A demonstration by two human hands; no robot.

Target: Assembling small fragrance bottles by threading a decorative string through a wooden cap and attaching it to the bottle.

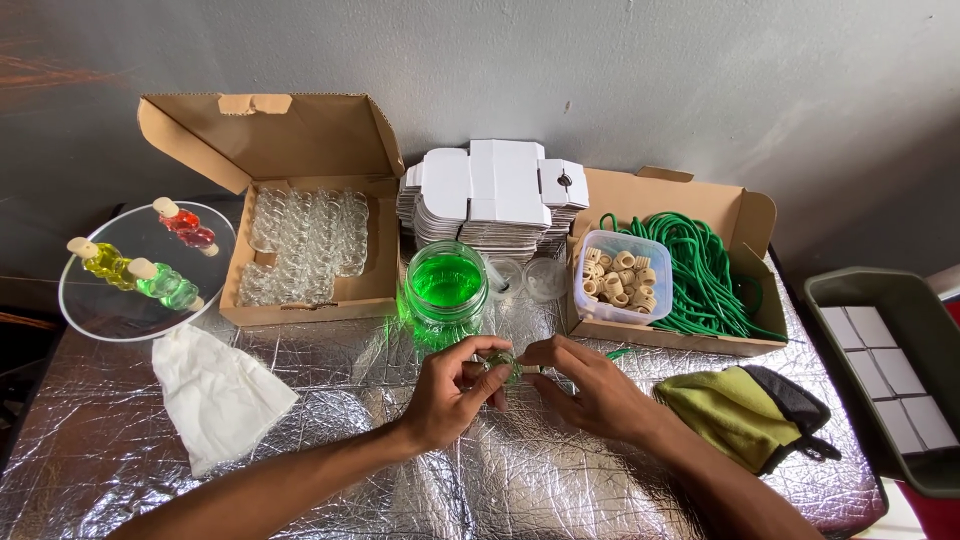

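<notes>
Both hands met at frame centre: left hand (455, 390) pinched a small green-filled bottle (502, 362), steadying it, while right hand (590, 390) gripped green cord (617, 352) at its neck; green jar (446, 283) at twelve o'clock.

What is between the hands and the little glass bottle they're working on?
Nothing visible. The left hand already grips the little glass bottle, and the right hand touches it from the other side. The jar of green liquid stands behind them.

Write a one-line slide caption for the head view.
Both hands, left hand and right hand, pinch a small clear bottle before a jar of green liquid.
</notes>
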